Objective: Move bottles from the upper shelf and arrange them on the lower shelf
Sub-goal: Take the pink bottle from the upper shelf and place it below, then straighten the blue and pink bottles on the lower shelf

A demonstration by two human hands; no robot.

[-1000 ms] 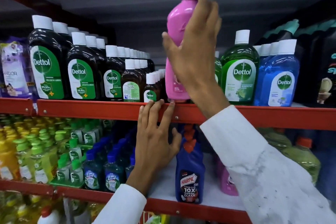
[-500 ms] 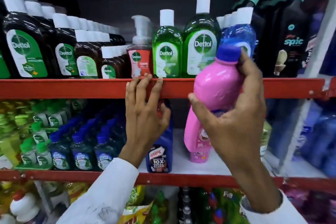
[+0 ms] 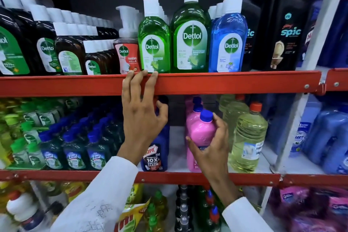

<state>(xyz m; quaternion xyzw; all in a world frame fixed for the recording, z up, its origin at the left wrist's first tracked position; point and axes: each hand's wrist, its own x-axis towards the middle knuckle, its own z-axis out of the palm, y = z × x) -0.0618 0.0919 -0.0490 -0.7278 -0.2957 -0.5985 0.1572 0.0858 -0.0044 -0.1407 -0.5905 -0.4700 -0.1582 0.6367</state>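
A pink bottle [image 3: 201, 133] with a blue cap stands upright on the lower shelf [image 3: 177, 160], in front of other pink bottles [image 3: 194, 105]. My right hand [image 3: 212, 147] wraps around its front and right side. My left hand [image 3: 141, 111] rests on the red rail of the upper shelf [image 3: 235, 82], fingers spread over the edge, thumb near a blue Harpic bottle [image 3: 156, 154]. Green Dettol bottles [image 3: 190, 39] and a blue Dettol bottle [image 3: 227, 41] line the upper shelf.
Pale yellow bottles [image 3: 248, 137] stand right beside the pink one. Rows of small blue-capped bottles [image 3: 75, 149] fill the lower shelf's left. Black Spic bottles [image 3: 282, 30] stand at the upper right. A grey upright post [image 3: 305, 84] bounds the bay.
My right hand has carried the pink bottle down from the upper shelf and set it upright on the lower shelf among the other pink bottles. My left hand stays on the red rail.
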